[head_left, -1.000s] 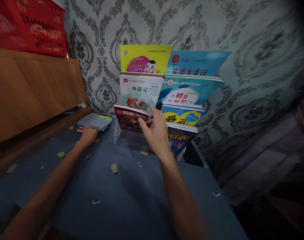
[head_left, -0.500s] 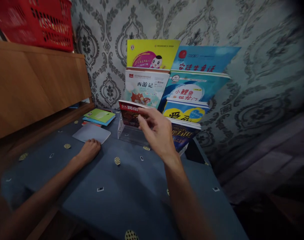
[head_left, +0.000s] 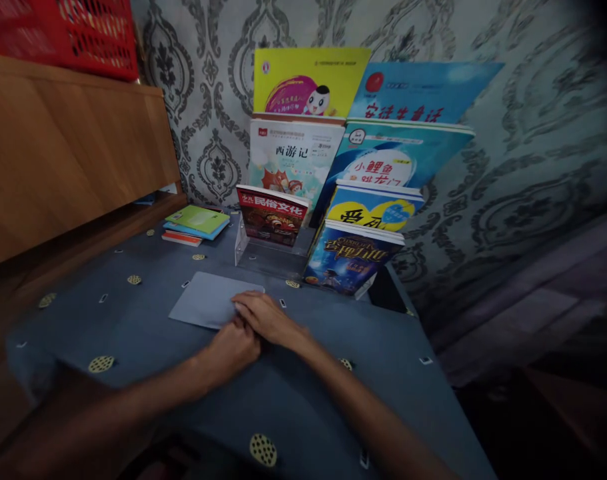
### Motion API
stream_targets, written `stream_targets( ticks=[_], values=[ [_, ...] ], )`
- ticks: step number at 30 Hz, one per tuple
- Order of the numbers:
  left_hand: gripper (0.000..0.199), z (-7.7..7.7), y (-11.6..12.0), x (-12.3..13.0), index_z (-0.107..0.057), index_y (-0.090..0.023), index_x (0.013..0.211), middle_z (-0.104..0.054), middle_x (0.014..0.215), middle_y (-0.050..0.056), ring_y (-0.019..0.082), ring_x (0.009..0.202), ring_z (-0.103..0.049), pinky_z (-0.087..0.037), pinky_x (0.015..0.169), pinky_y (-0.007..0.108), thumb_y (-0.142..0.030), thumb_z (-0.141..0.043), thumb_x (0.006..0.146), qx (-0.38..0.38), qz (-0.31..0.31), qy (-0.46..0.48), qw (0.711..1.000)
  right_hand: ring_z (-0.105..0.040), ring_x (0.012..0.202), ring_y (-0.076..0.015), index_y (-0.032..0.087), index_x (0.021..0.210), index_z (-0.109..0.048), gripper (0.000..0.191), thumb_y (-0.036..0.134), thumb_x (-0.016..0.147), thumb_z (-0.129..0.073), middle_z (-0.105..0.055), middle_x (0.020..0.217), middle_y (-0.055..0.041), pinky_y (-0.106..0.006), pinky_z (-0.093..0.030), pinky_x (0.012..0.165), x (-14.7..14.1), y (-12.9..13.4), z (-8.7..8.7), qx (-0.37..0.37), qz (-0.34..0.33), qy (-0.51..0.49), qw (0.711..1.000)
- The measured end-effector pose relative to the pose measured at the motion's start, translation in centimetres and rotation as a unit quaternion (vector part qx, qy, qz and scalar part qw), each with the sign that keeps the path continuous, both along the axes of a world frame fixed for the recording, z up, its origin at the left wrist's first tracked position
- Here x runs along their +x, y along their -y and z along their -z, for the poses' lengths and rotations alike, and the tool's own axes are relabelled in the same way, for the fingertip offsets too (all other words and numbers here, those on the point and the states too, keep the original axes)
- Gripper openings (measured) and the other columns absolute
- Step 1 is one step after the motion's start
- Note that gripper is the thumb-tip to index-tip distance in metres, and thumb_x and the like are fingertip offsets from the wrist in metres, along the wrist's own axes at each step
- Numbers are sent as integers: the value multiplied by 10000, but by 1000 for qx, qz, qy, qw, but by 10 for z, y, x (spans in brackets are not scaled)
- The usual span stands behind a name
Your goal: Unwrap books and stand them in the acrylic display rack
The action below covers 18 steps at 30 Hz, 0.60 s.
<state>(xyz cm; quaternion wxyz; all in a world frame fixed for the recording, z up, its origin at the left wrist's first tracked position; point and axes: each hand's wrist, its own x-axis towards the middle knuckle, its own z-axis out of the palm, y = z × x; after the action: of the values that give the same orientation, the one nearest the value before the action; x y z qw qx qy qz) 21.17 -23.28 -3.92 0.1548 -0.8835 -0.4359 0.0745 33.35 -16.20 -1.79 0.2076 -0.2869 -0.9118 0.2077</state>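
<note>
A hand could pass over the bare left part of the surface [head_left: 153,320], or along the strip between the grey booklet [head_left: 208,300] and the clear rack [head_left: 240,243]. Upright books [head_left: 353,263] block the way through the rack's right side, with the patterned wall [head_left: 216,160] behind; the wooden cabinet [head_left: 78,133] and booklet stack [head_left: 196,223] hem in the far left.

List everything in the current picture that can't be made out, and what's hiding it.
All in the head view:
- Left fingertips: the left hand is curled and partly behind the right hand.
- Near right corner of the pale flat item: covered by the hands.
- Lower part of the white book: behind the red book.
- Red basket: top cut off by the edge.
</note>
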Motion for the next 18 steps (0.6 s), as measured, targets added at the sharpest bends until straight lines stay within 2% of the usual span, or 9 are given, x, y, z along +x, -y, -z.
stream_targets(
  ticks=[2, 5, 7, 9, 11, 13, 16, 18],
  values=[
    [273, 0, 13, 14, -716, -46, 1056, -739, 927, 245, 300, 787, -724, -544, 615, 368, -45, -516, 870, 39, 33, 0, 999, -670, 1185, -211, 166, 1218, -692, 292, 200, 1004, -496, -739, 1231, -106, -390, -518, 1053, 7, -3, 11, -14, 16, -5, 1000],
    [172, -2, 25, 23, -708, -96, 987, -736, 875, 169, 276, 782, -714, -541, 613, 355, -146, -556, 925, 38, 104, 55, 992, -634, 1257, -223, 157, 1230, -687, 292, 197, 979, -543, -708, 1294, -127, -417, -487, 1101, 18, -2, 26, 2, 28, -10, 1000],
    [188, -3, 25, 19, -691, -139, 915, -718, 817, 108, 244, 775, -703, -532, 614, 330, -251, -552, 972, 7, 138, 109, 984, -598, 1308, -224, 154, 1248, -679, 308, 192, 982, -528, -677, 1346, -139, -433, -458, 1135, 24, -1, 38, 23, 33, -22, 999],
    [259, -6, 18, 6, -672, -161, 903, -707, 816, 78, 217, 794, -697, -527, 639, 310, -320, -499, 1012, -20, 134, 156, 979, -575, 1337, -233, 152, 1275, -666, 331, 194, 991, -501, -651, 1384, -154, -459, -443, 1149, 29, 1, 50, 41, 47, -28, 998],
    [273, -9, 6, -14, -661, -163, 946, -713, 877, 77, 208, 832, -698, -535, 696, 312, -315, -451, 1032, -35, 94, 176, 979, -552, 1359, -248, 143, 1313, -643, 361, 188, 996, -476, -626, 1412, -171, -483, -439, 1149, 32, 1, 58, 54, 59, -15, 997],
    [236, -12, -10, -40, -654, -153, 1001, -726, 986, 100, 228, 908, -705, -548, 780, 343, -270, -450, 1022, -38, 21, 162, 986, -523, 1383, -255, 146, 1347, -620, 388, 173, 997, -454, -604, 1438, -170, -489, -436, 1150, 33, 2, 59, 65, 63, 11, 996],
    [264, -13, -33, -78, -637, -161, 1139, -690, 1236, 144, 265, 1088, -684, -544, 876, 382, -161, -419, 991, -8, -107, 133, 985, -499, 1392, -264, 144, 1331, -623, 386, 149, 978, -469, -613, 1420, -170, -483, -418, 1160, 24, 6, 47, 74, 62, 61, 993],
    [303, -11, -44, -98, -638, -183, 1164, -704, 1211, 135, 258, 1035, -703, -552, 857, 377, -183, -383, 1000, -11, -172, 130, 977, -512, 1369, -275, 107, 1263, -652, 336, 147, 968, -495, -641, 1363, -193, -466, -406, 1165, 11, 11, 37, 78, 49, 92, 991]
  ],
)
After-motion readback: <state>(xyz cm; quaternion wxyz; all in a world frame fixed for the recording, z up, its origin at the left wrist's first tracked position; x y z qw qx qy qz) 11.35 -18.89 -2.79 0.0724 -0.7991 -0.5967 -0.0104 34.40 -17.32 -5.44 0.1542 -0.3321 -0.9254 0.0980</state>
